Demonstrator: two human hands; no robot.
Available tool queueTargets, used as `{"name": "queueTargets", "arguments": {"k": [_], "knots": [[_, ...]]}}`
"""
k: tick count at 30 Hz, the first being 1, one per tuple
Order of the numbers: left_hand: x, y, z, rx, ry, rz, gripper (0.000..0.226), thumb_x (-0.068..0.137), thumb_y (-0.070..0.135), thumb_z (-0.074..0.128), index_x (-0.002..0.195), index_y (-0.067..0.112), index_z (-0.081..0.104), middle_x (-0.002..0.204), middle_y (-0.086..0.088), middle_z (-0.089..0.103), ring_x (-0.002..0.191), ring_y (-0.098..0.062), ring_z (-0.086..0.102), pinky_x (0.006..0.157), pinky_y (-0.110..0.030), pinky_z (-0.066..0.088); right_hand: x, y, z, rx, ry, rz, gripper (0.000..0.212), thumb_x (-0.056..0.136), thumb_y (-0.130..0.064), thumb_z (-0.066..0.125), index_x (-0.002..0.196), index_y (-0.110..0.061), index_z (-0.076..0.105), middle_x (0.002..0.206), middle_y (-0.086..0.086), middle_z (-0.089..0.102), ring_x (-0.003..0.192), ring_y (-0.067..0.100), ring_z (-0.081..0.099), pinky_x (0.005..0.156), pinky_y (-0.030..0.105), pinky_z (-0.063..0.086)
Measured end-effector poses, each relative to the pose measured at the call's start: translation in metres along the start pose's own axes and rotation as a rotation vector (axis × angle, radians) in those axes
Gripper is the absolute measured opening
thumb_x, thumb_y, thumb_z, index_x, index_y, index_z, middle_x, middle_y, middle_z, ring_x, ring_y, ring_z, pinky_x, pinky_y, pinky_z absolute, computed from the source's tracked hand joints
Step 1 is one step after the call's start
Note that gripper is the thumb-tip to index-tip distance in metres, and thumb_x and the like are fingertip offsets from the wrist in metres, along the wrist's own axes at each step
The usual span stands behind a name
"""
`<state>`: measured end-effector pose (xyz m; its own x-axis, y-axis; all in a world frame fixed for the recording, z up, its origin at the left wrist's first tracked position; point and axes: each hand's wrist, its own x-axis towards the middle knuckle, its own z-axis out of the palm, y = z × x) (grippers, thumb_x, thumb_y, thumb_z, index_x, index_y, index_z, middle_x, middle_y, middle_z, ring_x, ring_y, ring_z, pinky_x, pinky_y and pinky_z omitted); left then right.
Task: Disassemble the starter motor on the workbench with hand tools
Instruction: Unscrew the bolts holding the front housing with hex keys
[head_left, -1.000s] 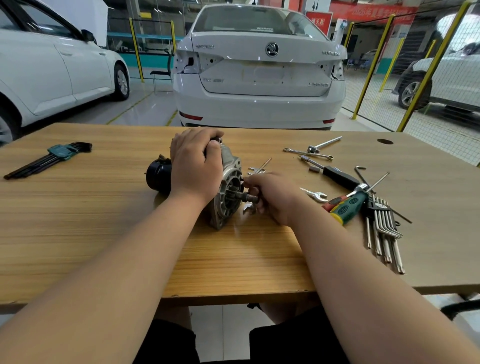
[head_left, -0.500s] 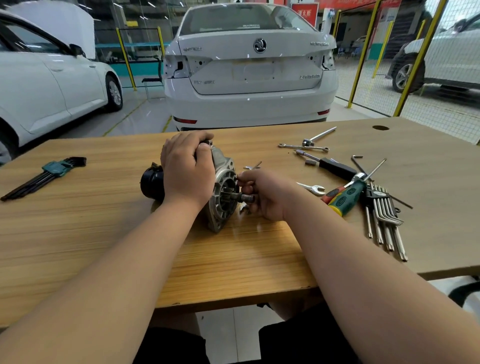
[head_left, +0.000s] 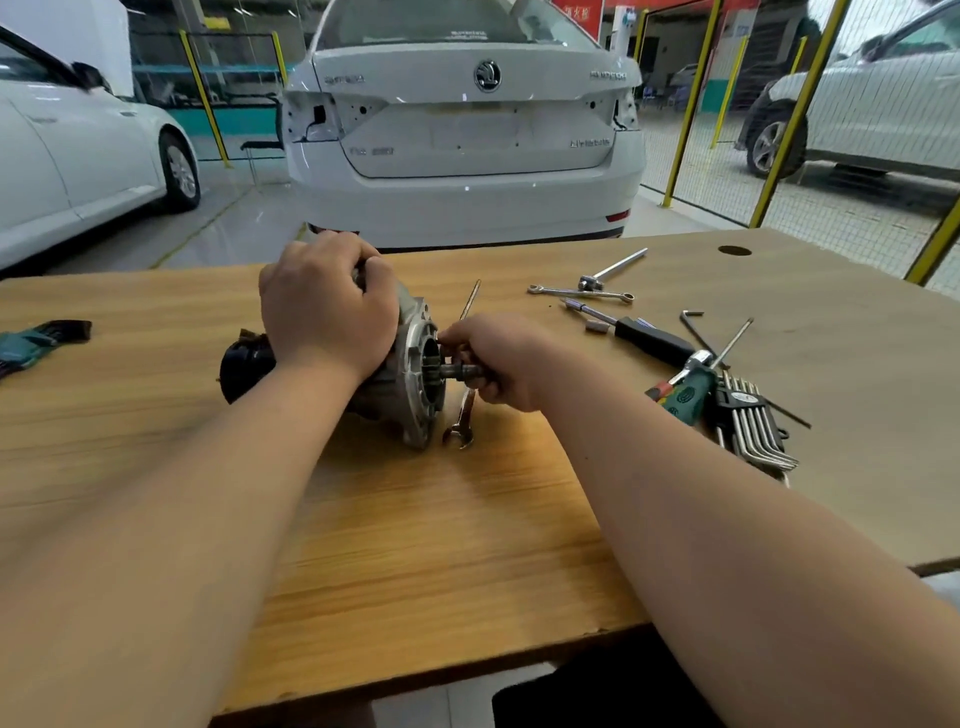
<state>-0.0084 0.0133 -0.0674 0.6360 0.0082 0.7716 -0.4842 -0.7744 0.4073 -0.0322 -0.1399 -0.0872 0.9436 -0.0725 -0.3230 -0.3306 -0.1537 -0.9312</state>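
Starter motor (head_left: 400, 374) lies on its side on the worktop (head_left: 415, 545), directly under my left hand (head_left: 327, 306), whose fingers are clamped over the top of its housing. My right hand (head_left: 498, 358) sits just beside the flange end, its fingers pinched around the short steel shaft (head_left: 460, 371) that sticks out of the round aluminium face. A slim open-ended wrench (head_left: 464, 415) lies touching the worktop under my right fingers, its jaw end near the flange. The motor's far end, left of my left hand, is a black rounded cap (head_left: 241, 366).

The worktop is pale wood-grain laminate. To the right of my right hand lie a screwdriver (head_left: 644, 335) and a fan of bright hex keys (head_left: 753, 421). Beyond the fingers stands a white car (head_left: 467, 145) on a glossy workshop floor.
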Motion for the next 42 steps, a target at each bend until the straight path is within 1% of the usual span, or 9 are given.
{"name": "queueTargets", "arguments": {"k": [8, 15, 17, 23, 26, 28, 31, 35, 42], "knots": [[0.026, -0.023, 0.031, -0.056, 0.062, 0.006, 0.029, 0.089, 0.025, 0.043, 0.082, 0.013, 0.068, 0.082, -0.004, 0.066, 0.083, -0.015, 0.043, 0.078, -0.031, 0.031, 0.038, -0.018, -0.004, 0.066, -0.041, 0.029, 0.023, 0.095, -0.027, 0.054, 0.073, -0.019, 0.052, 0.045, -0.009, 0.044, 0.037, 0.006, 0.037, 0.037, 0.016, 0.026], [0.036, -0.032, 0.043, -0.098, 0.078, 0.042, 0.03, 0.087, 0.029, 0.042, 0.079, 0.017, 0.068, 0.077, 0.007, 0.058, 0.082, -0.012, 0.042, 0.077, -0.027, 0.026, 0.058, -0.021, -0.01, 0.055, -0.057, -0.033, 0.017, 0.095, -0.025, 0.056, 0.083, -0.015, 0.063, 0.055, -0.006, 0.049, 0.047, 0.007, 0.042, 0.046, 0.021, 0.032], [0.037, -0.032, 0.042, -0.102, 0.067, 0.05, 0.028, 0.086, 0.029, 0.043, 0.079, 0.018, 0.068, 0.076, 0.01, 0.055, 0.082, -0.012, 0.042, 0.076, -0.027, 0.026, 0.059, -0.017, -0.012, -0.018, -0.048, -0.126, 0.016, 0.095, -0.026, 0.058, 0.088, -0.016, 0.068, 0.058, -0.005, 0.054, 0.051, 0.008, 0.047, 0.047, 0.023, 0.037], [0.037, -0.03, 0.039, -0.108, 0.055, 0.061, 0.028, 0.087, 0.027, 0.044, 0.081, 0.015, 0.069, 0.078, 0.007, 0.058, 0.084, -0.016, 0.047, 0.077, -0.029, 0.029, 0.05, -0.019, -0.012, -0.325, 0.046, -0.345, 0.023, 0.095, -0.033, 0.059, 0.081, -0.019, 0.071, 0.066, -0.002, 0.063, 0.062, 0.013, 0.056, 0.059, 0.031, 0.049], [0.036, -0.031, 0.039, -0.104, 0.058, 0.065, 0.028, 0.088, 0.027, 0.045, 0.083, 0.015, 0.069, 0.08, 0.005, 0.061, 0.087, -0.02, 0.051, 0.079, -0.028, 0.026, 0.046, -0.028, -0.014, -0.643, 0.108, -0.427, 0.029, 0.097, -0.034, 0.054, 0.084, -0.015, 0.071, 0.07, 0.005, 0.064, 0.06, 0.013, 0.053, 0.058, 0.029, 0.046], [0.036, -0.032, 0.039, -0.103, 0.06, 0.064, 0.028, 0.089, 0.028, 0.045, 0.084, 0.015, 0.069, 0.082, 0.002, 0.064, 0.088, -0.019, 0.05, 0.079, -0.027, 0.024, 0.045, -0.032, -0.016, -0.725, 0.125, -0.436, 0.029, 0.099, -0.031, 0.05, 0.083, -0.017, 0.07, 0.067, 0.002, 0.062, 0.056, 0.01, 0.052, 0.055, 0.026, 0.044], [0.036, -0.033, 0.04, -0.091, 0.06, 0.064, 0.028, 0.09, 0.028, 0.045, 0.085, 0.015, 0.069, 0.084, 0.001, 0.065, 0.089, -0.022, 0.051, 0.079, -0.026, 0.023, 0.047, -0.03, -0.019, -0.691, 0.092, -0.403, 0.027, 0.099, -0.031, 0.05, 0.08, -0.024, 0.067, 0.066, -0.003, 0.063, 0.049, 0.004, 0.053, 0.051, 0.025, 0.048], [0.035, -0.032, 0.04, -0.088, 0.07, 0.061, 0.028, 0.09, 0.028, 0.044, 0.085, 0.015, 0.068, 0.084, 0.001, 0.064, 0.087, -0.016, 0.047, 0.078, -0.025, 0.021, 0.052, -0.028, -0.021, -0.496, 0.019, -0.353, 0.029, 0.099, -0.03, 0.052, 0.08, -0.018, 0.07, 0.055, -0.007, 0.059, 0.049, 0.007, 0.052, 0.049, 0.023, 0.048], [0.037, -0.033, 0.042, -0.071, 0.087, 0.04, 0.028, 0.09, 0.029, 0.044, 0.084, 0.016, 0.068, 0.084, 0.001, 0.064, 0.089, -0.019, 0.049, 0.079, -0.024, 0.02, 0.056, -0.025, -0.018, -0.559, 0.043, -0.434, 0.026, 0.098, -0.033, 0.053, 0.08, -0.025, 0.07, 0.058, -0.01, 0.061, 0.052, 0.002, 0.054, 0.053, 0.02, 0.05]]}}
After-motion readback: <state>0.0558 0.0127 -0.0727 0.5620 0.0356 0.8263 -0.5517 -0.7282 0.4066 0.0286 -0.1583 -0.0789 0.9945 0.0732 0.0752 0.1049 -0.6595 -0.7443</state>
